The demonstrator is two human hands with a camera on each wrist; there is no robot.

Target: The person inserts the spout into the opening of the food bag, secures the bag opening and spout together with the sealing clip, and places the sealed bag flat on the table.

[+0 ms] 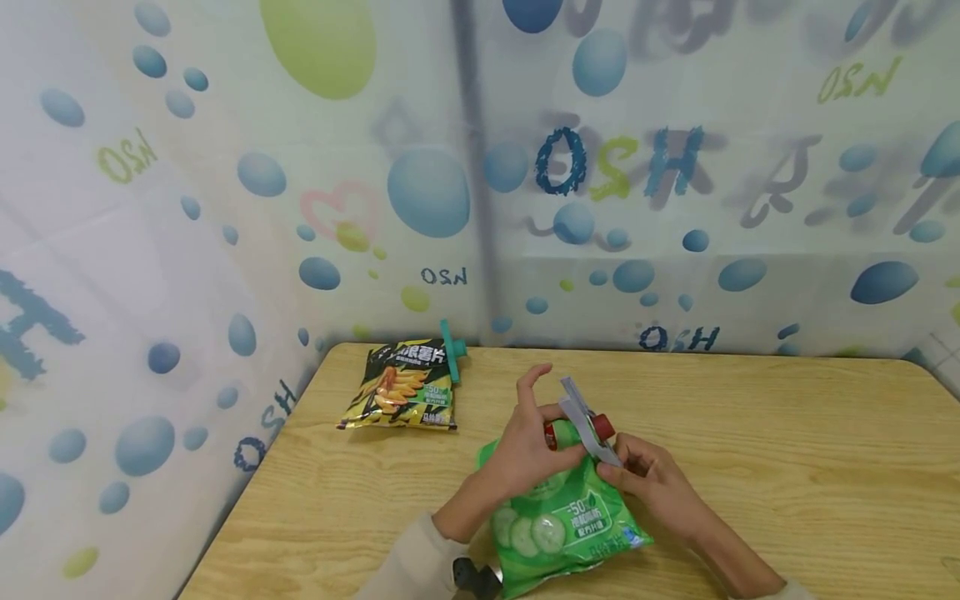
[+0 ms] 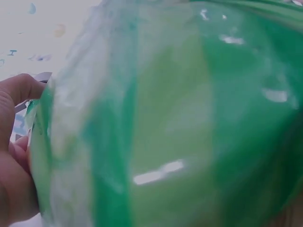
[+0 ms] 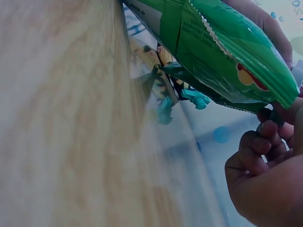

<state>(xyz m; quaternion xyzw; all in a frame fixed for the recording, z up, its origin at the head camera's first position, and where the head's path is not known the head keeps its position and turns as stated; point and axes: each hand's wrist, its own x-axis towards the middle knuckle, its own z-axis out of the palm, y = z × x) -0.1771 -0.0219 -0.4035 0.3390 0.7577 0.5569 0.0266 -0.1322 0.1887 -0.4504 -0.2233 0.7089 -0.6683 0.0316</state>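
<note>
A green chip bag point(image 1: 558, 533) with cucumber slices printed on it tilts above the front of the table and fills most of the left wrist view. Across its gathered top sits a grey bag clip point(image 1: 581, 423) with a red cap point(image 1: 602, 427), its arms spread apart at the upper end. My left hand point(image 1: 521, 446) grips the bag's top beside the clip, index finger raised. At the clip's lower end, my right hand point(image 1: 654, 483) pinches the clip and bag corner between thumb and fingers. In the right wrist view, the right hand point(image 3: 265, 179) has its other fingers curled in.
A black and yellow chip bag point(image 1: 401, 392) lies at the table's back left, a teal spout clip point(image 1: 452, 350) across its end. The wooden table point(image 1: 810, 450) meets a printed curtain point(image 1: 510, 275) at its back and left edges.
</note>
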